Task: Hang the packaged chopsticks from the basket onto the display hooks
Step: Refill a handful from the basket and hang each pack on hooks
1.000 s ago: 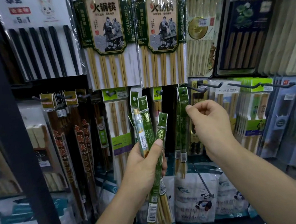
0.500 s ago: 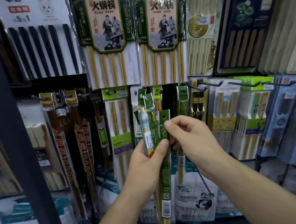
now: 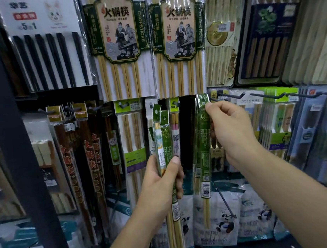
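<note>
Several green packs (image 3: pixel 202 160) appear already hung at centre; right hand (image 3: pixel 233 128) pinches the top of one beside the hook (image 3: pixel 229 97) at its twelve o'clock, seating not discernible. Left hand (image 3: pixel 160 182), at six o'clock, grips a bundle (image 3: pixel 165 139) awaiting hanging.

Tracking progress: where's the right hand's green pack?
Centre-right in the head view: the right hand pinches the green pack at its top, just left of a black hook.
</note>
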`<action>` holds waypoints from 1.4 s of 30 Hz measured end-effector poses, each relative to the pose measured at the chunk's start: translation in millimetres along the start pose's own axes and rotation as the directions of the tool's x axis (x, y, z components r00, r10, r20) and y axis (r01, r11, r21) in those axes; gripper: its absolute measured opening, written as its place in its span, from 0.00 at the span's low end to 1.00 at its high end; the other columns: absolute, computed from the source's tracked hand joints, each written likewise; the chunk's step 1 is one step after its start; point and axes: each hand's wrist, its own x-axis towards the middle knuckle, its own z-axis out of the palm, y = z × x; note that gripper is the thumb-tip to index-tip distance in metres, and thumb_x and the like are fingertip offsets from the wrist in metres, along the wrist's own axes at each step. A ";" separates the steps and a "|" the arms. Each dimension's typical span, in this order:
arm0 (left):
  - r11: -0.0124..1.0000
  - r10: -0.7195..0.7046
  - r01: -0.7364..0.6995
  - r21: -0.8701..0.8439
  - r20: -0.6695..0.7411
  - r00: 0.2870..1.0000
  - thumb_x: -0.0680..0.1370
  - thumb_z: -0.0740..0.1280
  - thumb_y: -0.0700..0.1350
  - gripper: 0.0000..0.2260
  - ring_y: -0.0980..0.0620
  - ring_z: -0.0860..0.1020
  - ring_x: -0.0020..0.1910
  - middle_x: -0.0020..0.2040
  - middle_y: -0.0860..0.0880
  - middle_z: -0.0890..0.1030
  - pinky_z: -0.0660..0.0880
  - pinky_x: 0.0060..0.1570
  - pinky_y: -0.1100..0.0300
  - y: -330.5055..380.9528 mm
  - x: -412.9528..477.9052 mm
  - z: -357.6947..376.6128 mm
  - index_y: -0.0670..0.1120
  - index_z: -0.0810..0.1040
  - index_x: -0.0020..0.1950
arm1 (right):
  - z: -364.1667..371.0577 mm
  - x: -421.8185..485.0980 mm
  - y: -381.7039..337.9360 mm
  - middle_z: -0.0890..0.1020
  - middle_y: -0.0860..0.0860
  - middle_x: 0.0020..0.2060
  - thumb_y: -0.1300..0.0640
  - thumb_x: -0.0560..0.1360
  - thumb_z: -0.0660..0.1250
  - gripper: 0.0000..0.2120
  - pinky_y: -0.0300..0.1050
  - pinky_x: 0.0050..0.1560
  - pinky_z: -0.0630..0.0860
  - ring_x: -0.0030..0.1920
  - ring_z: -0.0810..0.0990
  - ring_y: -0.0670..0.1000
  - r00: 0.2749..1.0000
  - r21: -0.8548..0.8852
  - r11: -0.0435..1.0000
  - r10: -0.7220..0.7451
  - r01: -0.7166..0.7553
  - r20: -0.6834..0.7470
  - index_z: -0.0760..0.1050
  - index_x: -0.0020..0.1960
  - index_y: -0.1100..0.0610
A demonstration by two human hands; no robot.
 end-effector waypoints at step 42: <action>0.989 -0.002 -0.001 -0.146 -0.021 1.000 0.76 0.70 0.56 0.16 0.40 0.86 0.48 0.50 0.43 0.87 0.84 0.38 0.51 10.4 -4.5 8.4 0.47 0.81 0.58 | 12.9 -41.5 3.1 0.87 0.51 0.39 0.52 0.79 0.71 0.08 0.47 0.41 0.78 0.38 0.84 0.52 0.959 0.048 0.994 0.079 -0.095 0.273 0.80 0.44 0.55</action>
